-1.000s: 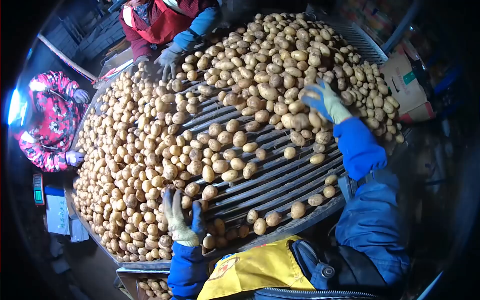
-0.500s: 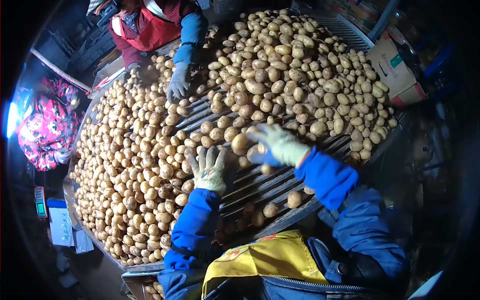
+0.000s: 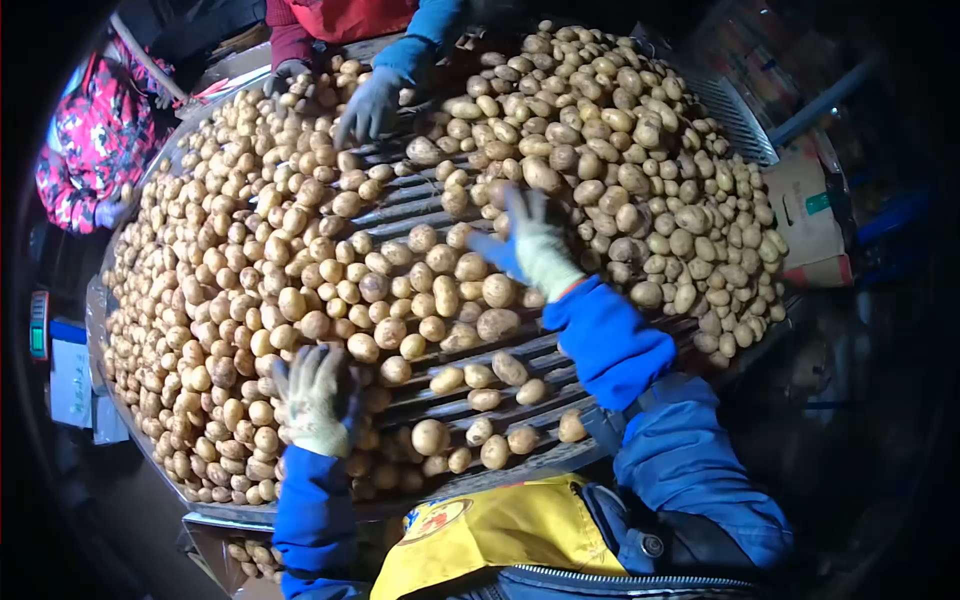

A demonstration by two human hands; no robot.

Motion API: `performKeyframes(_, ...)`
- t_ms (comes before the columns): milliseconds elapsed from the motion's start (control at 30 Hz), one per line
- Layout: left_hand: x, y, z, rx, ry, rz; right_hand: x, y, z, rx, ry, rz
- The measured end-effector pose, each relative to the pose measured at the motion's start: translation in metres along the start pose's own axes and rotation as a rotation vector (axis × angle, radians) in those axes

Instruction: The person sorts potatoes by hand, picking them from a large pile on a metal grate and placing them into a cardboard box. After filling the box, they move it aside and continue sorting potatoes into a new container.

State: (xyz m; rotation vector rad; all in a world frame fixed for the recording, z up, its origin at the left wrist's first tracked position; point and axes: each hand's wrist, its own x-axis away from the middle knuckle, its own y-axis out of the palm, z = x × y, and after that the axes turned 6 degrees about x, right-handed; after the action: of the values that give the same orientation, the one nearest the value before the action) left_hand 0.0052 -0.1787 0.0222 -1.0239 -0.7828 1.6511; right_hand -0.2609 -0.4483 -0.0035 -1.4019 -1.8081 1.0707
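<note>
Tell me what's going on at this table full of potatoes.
Gloved people are handling potatoes on a slatted table. The wearer's left hand is over the broad spread on the left; the right hand reaches in beside the heap on the right, its fingers apart. Across the table, a co-worker in a red apron has both hands among the potatoes. Between spread and heap, bare slats show.

Slatted table (image 3: 400, 205): bars of metallic appearance, with a dull sheen. Carton (image 3: 808, 215): matt brown cardboard. Yellow apron (image 3: 500, 530): smooth sheet material, softly glossy. Blue sleeve (image 3: 615, 340): matt, creased cloth. Zip (image 3: 630, 578): metallic-looking teeth. Potatoes (image 3: 430, 437): smooth skins, some with rough, matt patches.
</note>
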Motion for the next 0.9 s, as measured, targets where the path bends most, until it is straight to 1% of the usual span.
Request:
performKeyframes(33,0.003,0.009,0.001,0.007,0.011,0.025,-0.005,0.013,-0.019,0.3,-0.094,-0.143)
performKeyframes(67,0.001,0.015,0.006,0.052,0.018,0.058,0.007,0.01,-0.055,0.398,-0.09,-0.217)
performKeyframes(100,0.0,0.019,0.014,0.099,0.021,0.081,0.019,0.027,-0.066,0.281,-0.172,-0.134)
performKeyframes(133,-0.005,0.019,0.025,0.113,0.014,0.113,0.018,0.032,-0.083,0.217,-0.134,-0.232)
performKeyframes(167,-0.008,0.019,0.032,0.107,0.006,0.11,0.023,0.027,-0.094,0.194,-0.281,-0.248)
performKeyframes(233,-0.013,0.022,0.039,0.115,-0.003,0.116,0.011,0.041,-0.107,-0.084,-0.634,-0.489)
performKeyframes(300,-0.011,0.02,0.035,0.13,0.008,0.127,0.028,0.0,-0.123,-0.315,-0.619,-0.658)
performKeyframes(333,-0.008,0.016,0.034,0.154,0.003,0.155,0.028,0.012,-0.112,-0.434,-0.666,-0.521)
performKeyframes(367,-0.004,0.012,0.033,0.18,-0.008,0.181,0.024,-0.012,-0.111,-0.436,-0.523,-0.554)
performKeyframes(400,0.001,0.007,0.034,0.193,-0.049,0.205,0.007,0.011,-0.08,-0.362,-0.652,-0.25)
performKeyframes(433,0.005,0.003,0.034,0.208,-0.089,0.231,0.007,-0.039,-0.086,-0.211,-0.446,-0.23)
performKeyframes(467,0.009,0.0,0.033,0.245,-0.114,0.264,-0.021,-0.018,-0.036,0.139,-0.621,0.156)
performKeyframes(500,0.013,-0.001,0.031,0.282,-0.135,0.299,-0.024,-0.039,-0.028,0.505,-0.41,0.235)
performKeyframes(567,0.02,0.0,0.033,0.289,-0.186,0.32,-0.04,-0.042,0.015,0.648,-0.142,0.156)
performKeyframes(600,0.021,0.0,0.036,0.326,-0.226,0.346,-0.043,-0.039,0.017,0.647,-0.146,0.151)
performKeyframes(633,0.019,0.0,0.04,0.361,-0.262,0.378,-0.048,-0.037,0.016,0.732,-0.179,0.114)
performKeyframes(667,0.017,-0.001,0.042,0.358,-0.22,0.369,-0.053,-0.034,0.015,0.816,-0.213,0.075)
performKeyframes(700,0.015,-0.002,0.045,0.357,-0.177,0.352,-0.061,-0.028,0.016,0.781,-0.231,0.078)
performKeyframes(767,0.012,0.001,0.055,0.428,-0.175,0.317,-0.063,-0.029,0.016,0.696,-0.215,0.008)
performKeyframes(833,0.01,0.004,0.058,0.541,-0.114,0.289,-0.05,-0.029,0.027,0.393,-0.222,-0.107)
performKeyframes(867,0.015,0.01,0.057,0.602,-0.149,0.273,-0.04,-0.028,0.02,0.379,-0.238,-0.102)
performKeyframes(900,0.02,0.017,0.056,0.663,-0.184,0.253,-0.03,-0.033,0.017,0.332,-0.25,-0.204)
